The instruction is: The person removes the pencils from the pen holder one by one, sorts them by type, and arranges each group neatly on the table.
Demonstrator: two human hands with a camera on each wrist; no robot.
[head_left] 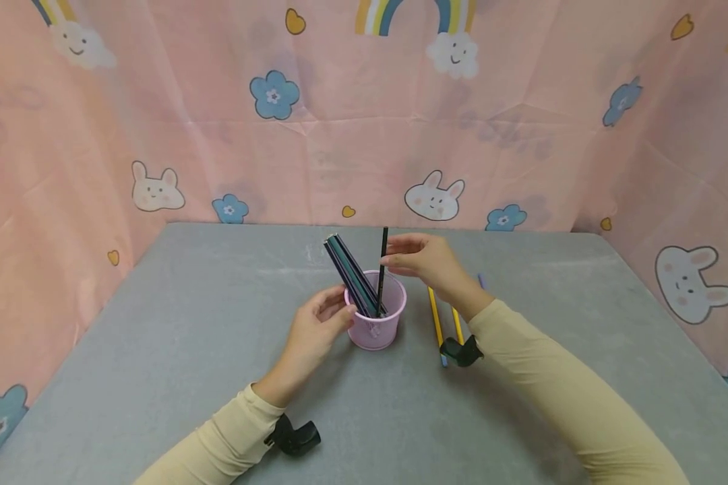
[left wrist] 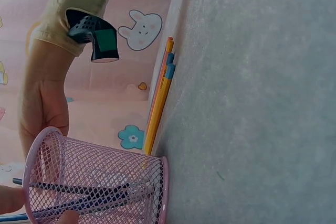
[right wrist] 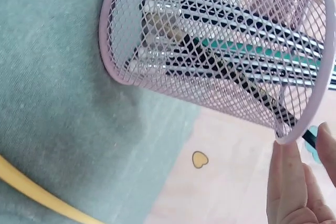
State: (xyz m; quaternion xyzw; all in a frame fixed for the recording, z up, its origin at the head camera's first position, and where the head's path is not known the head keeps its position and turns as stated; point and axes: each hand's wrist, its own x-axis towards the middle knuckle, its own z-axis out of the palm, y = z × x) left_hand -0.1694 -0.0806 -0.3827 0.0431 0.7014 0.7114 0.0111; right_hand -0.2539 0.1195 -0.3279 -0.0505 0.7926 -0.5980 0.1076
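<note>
A pink mesh pencil cup (head_left: pixel 373 335) stands upright on the table, with a bundle of dark and green pencils (head_left: pixel 347 271) leaning left inside it. My left hand (head_left: pixel 309 329) grips the cup's left side near the rim, thumb toward the front. On the other side, my right hand (head_left: pixel 429 263) pinches a black pencil (head_left: pixel 384 244) near its upper part. This pencil's lower end is inside the cup, as the right wrist view shows through the mesh (right wrist: pixel 236 77). Clear-looking ends of the other pencils rest near the cup's bottom.
Yellow pencils (head_left: pixel 436 316) with blue ends lie on the grey table (head_left: pixel 218 323) right of the cup, partly under my right forearm. A purple pencil end (head_left: pixel 481 280) shows beyond the wrist. A pink patterned cloth (head_left: pixel 340 155) hangs behind the table and at both sides.
</note>
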